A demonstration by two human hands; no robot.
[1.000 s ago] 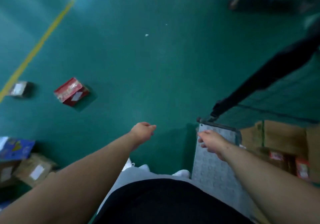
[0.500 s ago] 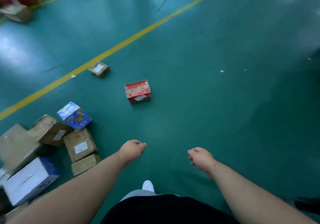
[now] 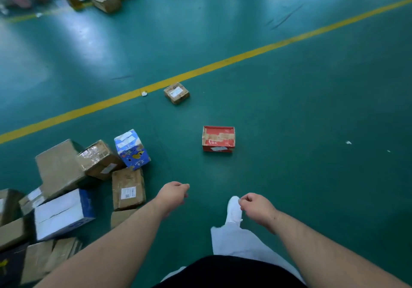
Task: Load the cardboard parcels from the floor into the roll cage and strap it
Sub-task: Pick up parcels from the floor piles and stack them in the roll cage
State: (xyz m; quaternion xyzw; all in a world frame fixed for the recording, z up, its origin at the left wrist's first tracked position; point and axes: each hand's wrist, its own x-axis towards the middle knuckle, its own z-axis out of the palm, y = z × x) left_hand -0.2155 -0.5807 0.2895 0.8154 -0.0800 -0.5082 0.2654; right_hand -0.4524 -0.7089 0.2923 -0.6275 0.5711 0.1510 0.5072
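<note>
Red parcel point(image 3: 218, 139), white label point(image 3: 217, 148) unreadable; left hand point(image 3: 172, 195), right hand point(image 3: 256, 206) empty.

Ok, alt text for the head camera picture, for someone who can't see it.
The left hand and right hand hang empty, fingers loosely curled, over a green floor. A red box lies ahead, a small brown parcel beyond it beside a yellow line, and a heap of parcels at left.

Open green floor point(image 3: 289, 113) on every side of the red box point(image 3: 218, 139), parcel heap point(image 3: 93, 176) apart to its left.
</note>
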